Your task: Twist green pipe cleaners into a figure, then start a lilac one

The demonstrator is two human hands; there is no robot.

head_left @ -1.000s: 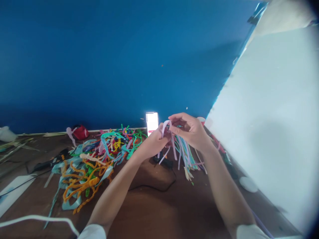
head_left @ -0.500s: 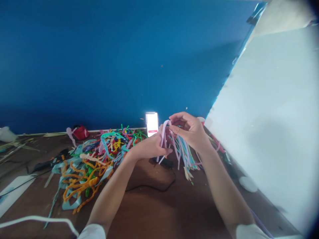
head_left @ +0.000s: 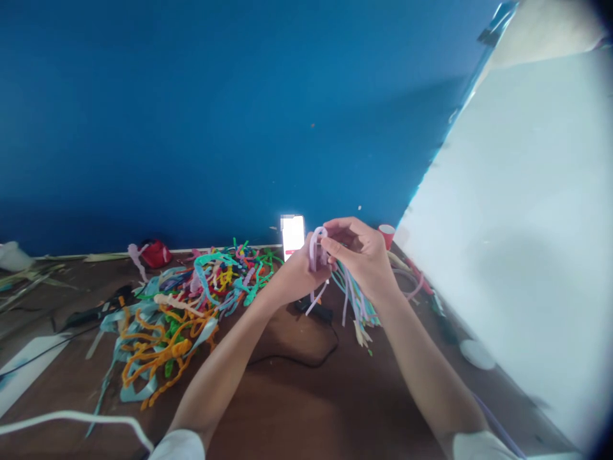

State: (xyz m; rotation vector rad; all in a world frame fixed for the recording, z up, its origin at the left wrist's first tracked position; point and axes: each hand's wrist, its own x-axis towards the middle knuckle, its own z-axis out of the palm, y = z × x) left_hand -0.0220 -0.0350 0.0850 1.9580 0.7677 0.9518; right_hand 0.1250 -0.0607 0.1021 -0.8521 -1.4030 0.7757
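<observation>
Both hands meet over the middle of the table, in front of a lit phone point(head_left: 293, 235). Lilac pipe cleaners point(head_left: 313, 249) bend into a narrow loop between them. My left hand point(head_left: 301, 271) is closed round the lower part of the loop, the thumb turned toward me. My right hand point(head_left: 357, 252) pinches the loop's upper right side between thumb and fingers. Loose lilac ends dangle below the left hand. Under the right hand lies a bundle of pale blue, lilac and cream pipe cleaners point(head_left: 354, 297); part of it is hidden by that hand.
A tangled heap of coloured pipe cleaners point(head_left: 220, 275), with orange ones point(head_left: 177, 351) in front, covers the left side. A black cable point(head_left: 306, 365) crosses the middle. At the right are a red cup point(head_left: 386, 235) and a white disc point(head_left: 477, 354). A blue wall point(head_left: 239, 128) stands behind.
The lilac loop looks narrower and tighter, and its hanging ends have shifted. My left hand has turned slightly and come closer to my right hand. The red cup shows more.
</observation>
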